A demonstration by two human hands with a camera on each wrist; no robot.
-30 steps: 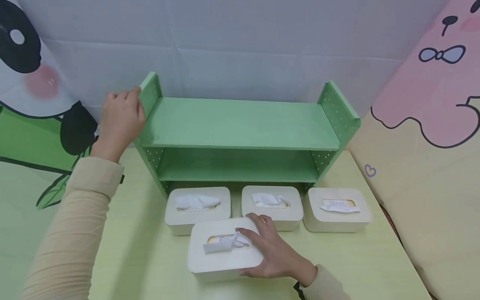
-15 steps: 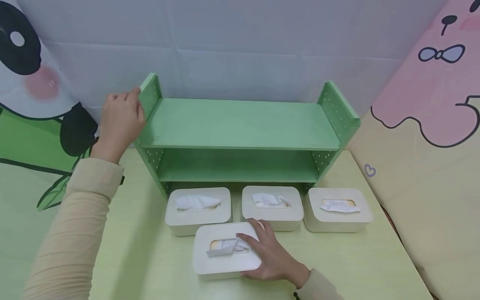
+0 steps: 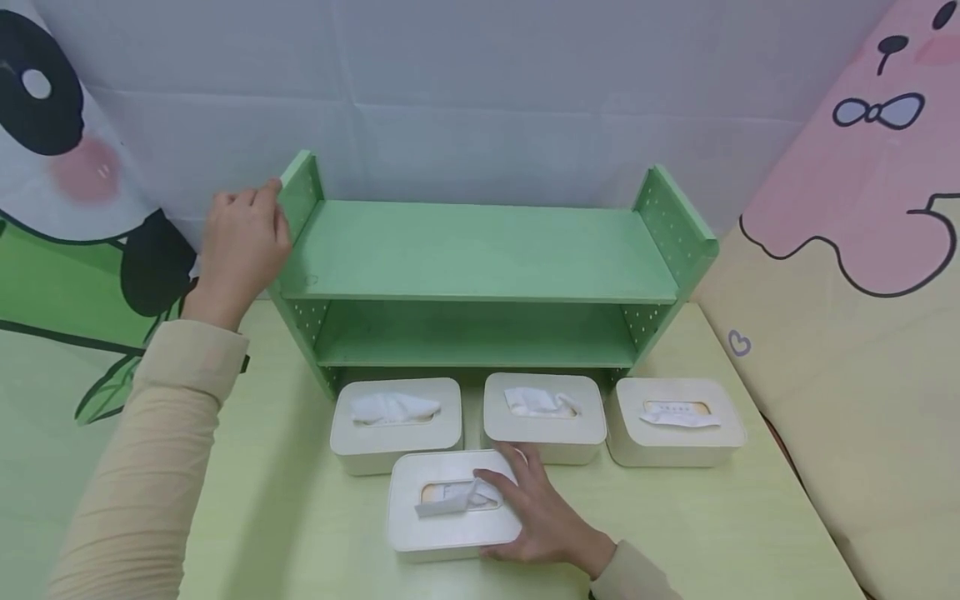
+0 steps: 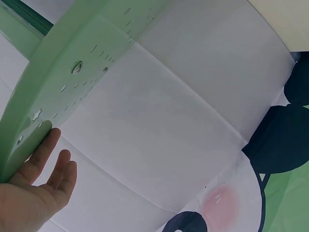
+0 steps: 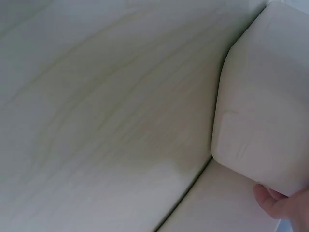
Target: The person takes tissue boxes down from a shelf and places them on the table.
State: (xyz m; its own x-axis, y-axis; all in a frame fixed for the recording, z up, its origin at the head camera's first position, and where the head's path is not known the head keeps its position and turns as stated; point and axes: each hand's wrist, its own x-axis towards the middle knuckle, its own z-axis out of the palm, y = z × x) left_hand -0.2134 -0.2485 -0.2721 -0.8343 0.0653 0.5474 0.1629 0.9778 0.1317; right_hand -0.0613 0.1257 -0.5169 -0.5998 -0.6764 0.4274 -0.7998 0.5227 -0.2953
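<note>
My right hand [image 3: 543,517] grips the right end of a white tissue box [image 3: 438,529], thumb at its front and fingers over the back edge. A tissue pokes from the slot in its lid. This box stands low on the table, in front of two others. In the right wrist view, fingertips [image 5: 268,202] press at the white box wall [image 5: 265,111]. My left hand [image 3: 243,254] holds the upper front edge of the left side panel of a green shelf [image 3: 480,250]. From the left wrist, one finger lies along the perforated panel [image 4: 72,67]; the thumb is hidden.
Three more white tissue boxes stand in a row before the shelf: left [image 3: 356,437], middle [image 3: 517,429] and right [image 3: 637,442]. Light wood table [image 3: 675,525] extends in front and to the right. A pale cloth backdrop [image 3: 480,100] with cartoon animals hangs close behind the shelf.
My right hand has lowered the tissue box and shifted it slightly right and toward me, leaving a wider gap to the back row; it barely moves lately. The left hand stays on the shelf.
</note>
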